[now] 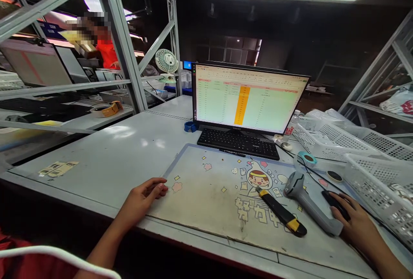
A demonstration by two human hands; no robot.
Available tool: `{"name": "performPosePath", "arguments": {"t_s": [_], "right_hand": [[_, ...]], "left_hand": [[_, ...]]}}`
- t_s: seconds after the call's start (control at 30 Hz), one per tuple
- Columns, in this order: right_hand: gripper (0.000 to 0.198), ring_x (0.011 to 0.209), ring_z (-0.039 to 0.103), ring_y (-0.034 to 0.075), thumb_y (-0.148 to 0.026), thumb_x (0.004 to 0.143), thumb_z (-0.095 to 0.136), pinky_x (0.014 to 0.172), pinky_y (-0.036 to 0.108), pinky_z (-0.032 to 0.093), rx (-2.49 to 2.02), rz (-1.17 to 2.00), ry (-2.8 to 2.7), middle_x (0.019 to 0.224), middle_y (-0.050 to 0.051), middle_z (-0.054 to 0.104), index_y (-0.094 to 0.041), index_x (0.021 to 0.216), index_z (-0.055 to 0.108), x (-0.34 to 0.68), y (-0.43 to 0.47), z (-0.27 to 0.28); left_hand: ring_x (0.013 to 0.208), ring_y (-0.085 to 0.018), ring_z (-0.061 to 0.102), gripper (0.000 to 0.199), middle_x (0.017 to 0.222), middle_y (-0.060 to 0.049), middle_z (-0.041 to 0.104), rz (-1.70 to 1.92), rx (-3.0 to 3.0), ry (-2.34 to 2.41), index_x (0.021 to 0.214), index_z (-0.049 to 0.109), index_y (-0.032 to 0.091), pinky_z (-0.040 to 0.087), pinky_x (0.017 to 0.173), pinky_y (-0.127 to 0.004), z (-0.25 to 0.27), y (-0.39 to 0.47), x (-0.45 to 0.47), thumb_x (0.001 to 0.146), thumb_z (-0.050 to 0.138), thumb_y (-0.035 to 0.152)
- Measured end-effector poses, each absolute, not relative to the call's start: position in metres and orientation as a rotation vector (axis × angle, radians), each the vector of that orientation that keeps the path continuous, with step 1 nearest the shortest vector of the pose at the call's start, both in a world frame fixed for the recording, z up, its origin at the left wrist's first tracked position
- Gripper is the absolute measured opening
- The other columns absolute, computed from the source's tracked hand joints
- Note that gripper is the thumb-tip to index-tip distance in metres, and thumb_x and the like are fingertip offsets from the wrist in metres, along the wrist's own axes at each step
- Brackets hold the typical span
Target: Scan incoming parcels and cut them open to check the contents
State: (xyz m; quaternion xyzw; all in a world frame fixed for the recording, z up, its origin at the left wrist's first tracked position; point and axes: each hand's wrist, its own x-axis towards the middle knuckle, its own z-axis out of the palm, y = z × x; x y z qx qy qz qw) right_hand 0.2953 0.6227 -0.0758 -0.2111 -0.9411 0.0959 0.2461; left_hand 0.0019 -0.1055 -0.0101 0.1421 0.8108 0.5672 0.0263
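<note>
Left hand [142, 199]: at the left edge of the cartoon-printed desk mat [196, 203], fingers loosely curled; its grip is relaxed, pinching nothing
Right hand [359, 223]: at the right of the mat, palm down, its grip closed over the mouse
Computer mouse [335, 205]: black, under the right hand's fingers, partly hidden by them
Barcode scanner [311, 208]: grey, lying on the mat with its head away from the person; the handle end is just beside the right hand, contact unclear
Utility knife [279, 211]: black and yellow, lying slantwise left of the scanner, tip near the printed face
Keyboard [238, 142]: black, along the mat's far edge, with a dark pen [232, 153] just in front
Monitor [219, 102]: behind the keyboard, lit with a spreadsheet, one column orange
Tape: a blue roll [190, 127] left of the keyboard, a teal roll [306, 159] near the white plastic baskets [368, 167] at right
Tabletop [129, 150]: pale grey, with printed paper labels [59, 168] at far left
Beyond the metal frame [121, 33]: a co-worker in red [108, 51] and a desk fan [167, 60]
</note>
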Motion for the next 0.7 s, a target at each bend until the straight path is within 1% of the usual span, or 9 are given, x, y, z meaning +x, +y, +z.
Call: {"name": "performPosePath", "arguments": {"t_s": [0.13, 0.2, 0.37, 0.43, 0.7], "right_hand": [[0.066, 0.128, 0.064, 0.041, -0.069, 0.096, 0.048, 0.112, 0.061, 0.051, -0.550, 0.245, -2.546, 0.145, 0.016, 0.059, -0.025, 0.141, 0.070, 0.296, 0.612, -0.074], [0.065, 0.128, 0.063, 0.040, -0.067, 0.097, 0.047, 0.113, 0.060, 0.051, -0.558, 0.223, -2.527, 0.147, 0.016, 0.058, -0.026, 0.143, 0.068, 0.297, 0.605, -0.072], [0.064, 0.124, 0.066, 0.040, -0.067, 0.093, 0.052, 0.104, 0.058, 0.056, -0.595, 0.226, -2.554, 0.144, 0.015, 0.061, -0.028, 0.140, 0.070, 0.299, 0.611, -0.071], [0.064, 0.122, 0.066, 0.040, -0.066, 0.091, 0.055, 0.103, 0.058, 0.057, -0.604, 0.235, -2.570, 0.143, 0.015, 0.062, -0.028, 0.139, 0.070, 0.299, 0.615, -0.072], [0.063, 0.128, 0.062, 0.040, -0.066, 0.097, 0.046, 0.112, 0.059, 0.050, -0.576, 0.228, -2.522, 0.145, 0.015, 0.057, -0.026, 0.141, 0.066, 0.298, 0.600, -0.071]], "left_hand": [[0.093, -0.029, 0.077, 0.068, 0.101, -0.012, 0.081, 1.774, 0.416, 2.488, 0.113, 0.075, 0.020, 0.064, 0.091, -0.042, -0.011, -0.105, 0.001, 0.082, 0.070, 0.080], [0.093, -0.028, 0.077, 0.068, 0.100, -0.012, 0.081, 1.784, 0.411, 2.487, 0.113, 0.075, 0.020, 0.064, 0.090, -0.041, -0.012, -0.105, 0.000, 0.082, 0.070, 0.080], [0.090, -0.028, 0.077, 0.069, 0.097, -0.013, 0.081, 1.791, 0.430, 2.501, 0.110, 0.075, 0.019, 0.064, 0.086, -0.041, -0.009, -0.104, 0.001, 0.081, 0.070, 0.081], [0.089, -0.028, 0.077, 0.070, 0.097, -0.013, 0.081, 1.789, 0.428, 2.508, 0.109, 0.076, 0.019, 0.065, 0.086, -0.041, -0.008, -0.103, 0.002, 0.080, 0.070, 0.082], [0.091, -0.027, 0.078, 0.070, 0.098, -0.011, 0.081, 1.786, 0.397, 2.501, 0.109, 0.076, 0.020, 0.064, 0.089, -0.040, -0.008, -0.103, 0.002, 0.079, 0.070, 0.083]]}}
